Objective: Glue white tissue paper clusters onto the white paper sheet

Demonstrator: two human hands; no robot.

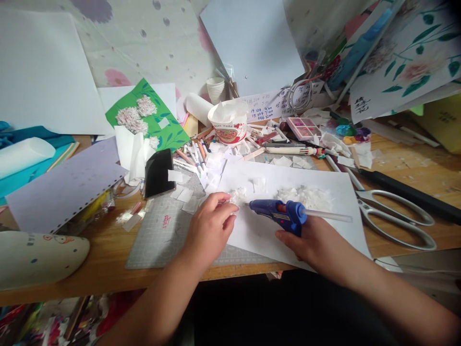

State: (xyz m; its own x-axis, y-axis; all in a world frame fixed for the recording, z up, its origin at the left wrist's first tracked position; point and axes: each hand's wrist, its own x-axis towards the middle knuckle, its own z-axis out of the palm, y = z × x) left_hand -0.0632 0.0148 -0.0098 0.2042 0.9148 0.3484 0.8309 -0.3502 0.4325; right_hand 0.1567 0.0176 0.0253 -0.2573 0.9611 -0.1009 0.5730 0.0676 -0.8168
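Observation:
My right hand (317,240) is wrapped round the handle of a blue hot glue gun (275,211), with a clear glue stick (329,216) poking out of its back. Its nozzle points left, close to a small ruffled white paper flower (237,194). At that flower's left edge, the curled fingers of my left hand (212,226) pinch it; the fingertips are partly hidden. Both hands are over a white sheet of paper (259,240). Further right on this sheet lies a fluffy heap of white paper pieces (306,197).
Big scissors (396,218) lie at the right beside a black-handled tool (414,192). Behind are a paper tub (228,122), scattered markers (198,156) and a paint palette (303,129). A black phone (158,173) and a green card with flowers (147,115) are at left, above the cutting mat (154,245).

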